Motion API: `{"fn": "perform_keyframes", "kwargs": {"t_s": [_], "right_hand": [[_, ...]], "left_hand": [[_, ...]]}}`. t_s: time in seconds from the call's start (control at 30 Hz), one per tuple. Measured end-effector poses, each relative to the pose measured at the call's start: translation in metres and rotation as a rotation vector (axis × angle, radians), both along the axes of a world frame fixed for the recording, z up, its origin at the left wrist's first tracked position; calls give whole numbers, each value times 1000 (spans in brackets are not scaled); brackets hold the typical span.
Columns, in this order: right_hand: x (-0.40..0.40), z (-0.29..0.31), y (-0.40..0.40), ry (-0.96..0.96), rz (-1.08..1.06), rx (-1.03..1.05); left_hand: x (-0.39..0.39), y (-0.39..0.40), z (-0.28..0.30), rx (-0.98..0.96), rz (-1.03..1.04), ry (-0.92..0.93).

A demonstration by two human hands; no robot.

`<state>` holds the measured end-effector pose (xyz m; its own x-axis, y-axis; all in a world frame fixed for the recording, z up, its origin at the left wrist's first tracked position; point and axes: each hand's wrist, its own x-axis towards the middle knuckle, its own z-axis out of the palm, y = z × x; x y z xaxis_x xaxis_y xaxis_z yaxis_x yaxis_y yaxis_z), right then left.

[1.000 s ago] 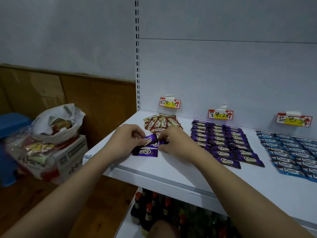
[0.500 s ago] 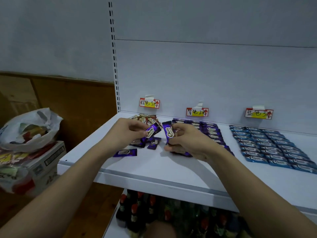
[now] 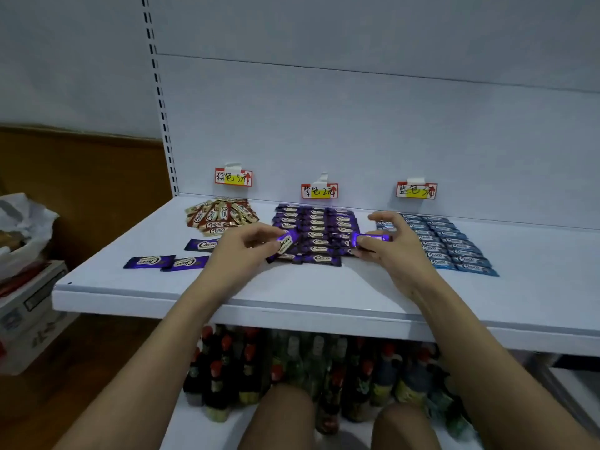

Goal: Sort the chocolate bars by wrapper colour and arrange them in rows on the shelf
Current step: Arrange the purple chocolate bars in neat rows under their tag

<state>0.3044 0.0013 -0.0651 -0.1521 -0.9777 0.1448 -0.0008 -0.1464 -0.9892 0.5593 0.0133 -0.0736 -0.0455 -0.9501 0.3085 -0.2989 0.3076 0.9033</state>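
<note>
On the white shelf (image 3: 292,287) lie a heap of brown-and-cream bars (image 3: 220,217), neat rows of purple bars (image 3: 316,233) and rows of blue bars (image 3: 449,243). Three loose purple bars lie at the left front: one (image 3: 203,245) further back, two (image 3: 147,261) (image 3: 186,263) near the edge. My left hand (image 3: 246,246) pinches a purple bar (image 3: 285,243) over the left side of the purple rows. My right hand (image 3: 391,243) grips another purple bar (image 3: 370,238) at the right side of those rows, forefinger raised.
Three handwritten price tags (image 3: 233,177) (image 3: 319,190) (image 3: 416,190) hang on the back panel. Bottles (image 3: 292,368) stand on the lower shelf. A white plastic bag (image 3: 22,228) sits on a cardboard box (image 3: 29,313) at the left. My knees (image 3: 282,417) show at the bottom.
Both hands have left the loose bars at the left and carried one purple bar each rightward to the purple rows. The hands are now wider apart; the view has panned right.
</note>
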Motion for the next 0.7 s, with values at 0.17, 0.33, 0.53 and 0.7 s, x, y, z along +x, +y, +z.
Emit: {"fn": "perform_keyframes", "kwargs": {"t_s": [0.17,0.33,0.53,0.7], "right_hand": [[-7,-13,7,296,-62,-63],[-3,-14,3,441,-16,-56],[0,-21,-12,829,-44,-146],[4,-21,-11,1038,-46,-227]], "left_hand": [[-4,5,1,39,22,-81],[-7,5,0,50,33,-174],[-9,0,-3,23,42,-269],[-6,-5,-7,4,62,-309]]}}
